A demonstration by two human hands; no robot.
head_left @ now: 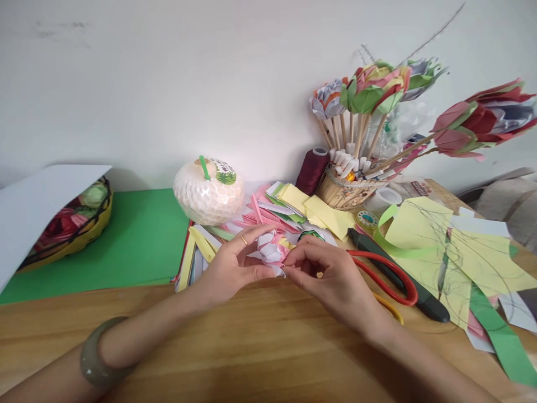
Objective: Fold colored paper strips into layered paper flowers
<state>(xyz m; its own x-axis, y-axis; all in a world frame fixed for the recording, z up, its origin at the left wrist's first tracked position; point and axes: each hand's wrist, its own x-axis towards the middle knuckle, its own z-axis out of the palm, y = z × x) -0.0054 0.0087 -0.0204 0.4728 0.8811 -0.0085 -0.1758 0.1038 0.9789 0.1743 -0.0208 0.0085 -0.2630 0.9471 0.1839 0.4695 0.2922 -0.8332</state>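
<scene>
My left hand point(229, 267) and my right hand point(331, 274) meet above the wooden table point(251, 347), both closed on a small folded paper flower point(272, 250) of white and pink paper. The left fingers cup it from the left, with a ring on one finger. My right thumb and fingers pinch its right lower edge. A grey-green bangle point(95, 354) sits on my left wrist. Loose folded paper strips point(289, 210) in pink, yellow and white lie just behind the flower.
A netted white coconut point(208, 190) with a green straw stands behind. A basket holds paper flowers on sticks point(369, 92), beside a maroon thread spool point(312, 170). Red-handled scissors point(390, 280), a dark glue gun point(403, 280), green sheet point(138, 240), yellow basket point(67, 224) at left.
</scene>
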